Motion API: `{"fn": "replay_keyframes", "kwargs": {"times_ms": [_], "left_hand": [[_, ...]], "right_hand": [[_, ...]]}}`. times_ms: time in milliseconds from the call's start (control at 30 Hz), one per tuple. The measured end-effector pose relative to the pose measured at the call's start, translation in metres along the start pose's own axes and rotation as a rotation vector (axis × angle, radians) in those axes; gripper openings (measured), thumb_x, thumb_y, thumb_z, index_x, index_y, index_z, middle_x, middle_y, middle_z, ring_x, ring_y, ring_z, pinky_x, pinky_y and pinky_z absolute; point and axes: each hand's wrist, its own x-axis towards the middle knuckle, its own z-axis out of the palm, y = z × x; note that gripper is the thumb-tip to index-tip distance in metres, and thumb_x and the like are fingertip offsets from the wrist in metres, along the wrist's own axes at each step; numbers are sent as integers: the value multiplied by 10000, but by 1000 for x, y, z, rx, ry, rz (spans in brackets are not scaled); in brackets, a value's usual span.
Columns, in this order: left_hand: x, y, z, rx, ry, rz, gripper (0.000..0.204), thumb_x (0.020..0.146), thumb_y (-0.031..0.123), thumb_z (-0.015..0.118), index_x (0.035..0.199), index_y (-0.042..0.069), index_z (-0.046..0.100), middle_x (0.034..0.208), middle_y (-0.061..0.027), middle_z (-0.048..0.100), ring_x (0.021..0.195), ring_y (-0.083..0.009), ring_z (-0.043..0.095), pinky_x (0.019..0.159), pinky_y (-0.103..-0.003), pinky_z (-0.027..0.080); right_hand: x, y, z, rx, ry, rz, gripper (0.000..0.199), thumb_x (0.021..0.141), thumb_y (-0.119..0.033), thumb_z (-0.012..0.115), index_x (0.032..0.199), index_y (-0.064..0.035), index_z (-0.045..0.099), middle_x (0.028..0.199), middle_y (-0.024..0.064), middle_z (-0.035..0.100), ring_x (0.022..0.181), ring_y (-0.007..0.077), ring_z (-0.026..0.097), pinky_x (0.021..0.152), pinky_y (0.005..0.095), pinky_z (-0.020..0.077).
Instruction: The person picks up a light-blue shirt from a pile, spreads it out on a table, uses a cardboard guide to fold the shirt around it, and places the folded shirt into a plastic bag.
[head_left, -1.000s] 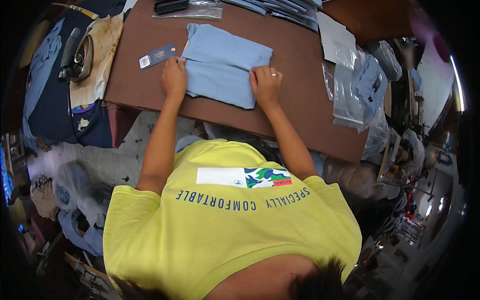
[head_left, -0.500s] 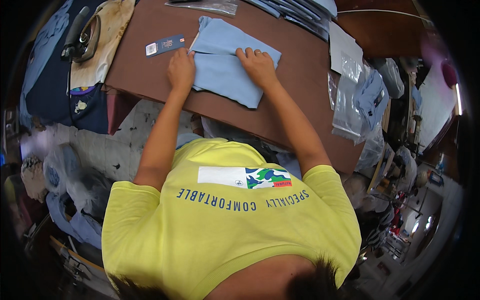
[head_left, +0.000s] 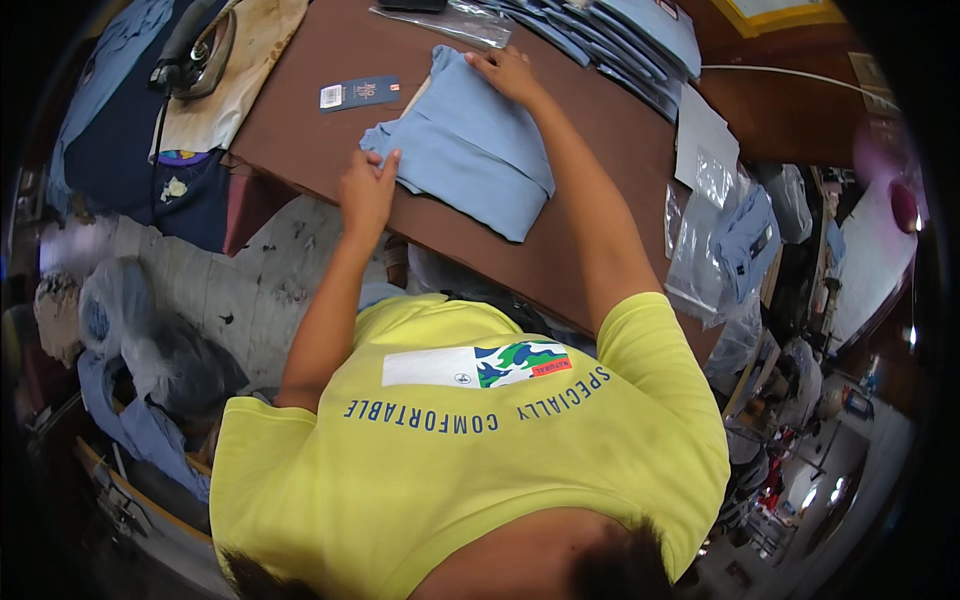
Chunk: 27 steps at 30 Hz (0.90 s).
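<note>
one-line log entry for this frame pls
left hand: on garment near edge | right hand: on far edge | tag: beside, apart | iron: far left

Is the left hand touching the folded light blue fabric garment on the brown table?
Touching. The head view shows the left hand with its fingers on the near left edge of the folded light blue fabric garment.

Soft matt cloth garment [head_left: 470,160] — smooth brown tabletop [head_left: 590,250] — glossy plastic bags [head_left: 700,240].

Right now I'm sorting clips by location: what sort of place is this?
Probably a garment finishing or packing workshop: a folded light-blue garment on a brown table, a clothes iron nearby, a row of folded garments and clear plastic bags.
</note>
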Motion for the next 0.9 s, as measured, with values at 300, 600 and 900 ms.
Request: {"fn": "replay_keyframes", "kwargs": {"times_ms": [300, 600, 900], "left_hand": [[0, 11, 9, -170, -129, -252, 392, 721, 278, 700, 857, -52, 540, 569, -103, 579, 468, -184, 580, 466, -292, 450], [-1, -16, 28, -353, -69, -214, 376, 755, 109, 657, 1041, -41, 466, 656, -76, 588, 561, -127, 597, 501, -235, 484], [-27, 25, 18, -1713, -489, -355, 444, 901, 189, 431, 1289, 57, 259, 1216, -118, 482, 1054, -269, 519, 888, -484, 408]], "right_hand": [[9, -13, -10, 660, -190, -7, 433, 715, -439, 679, 869, -34, 660, 773, 35, 613, 722, 108, 541, 631, 234, 423], [-4, 0, -9, 914, -296, -21, 233, 758, -250, 688, 873, -58, 623, 774, -30, 574, 702, 44, 487, 634, 176, 380], [2, 0, -43, 1155, -174, -27, 246, 755, -220, 693, 886, -27, 617, 770, -12, 597, 706, 61, 522, 661, 179, 408]]}}
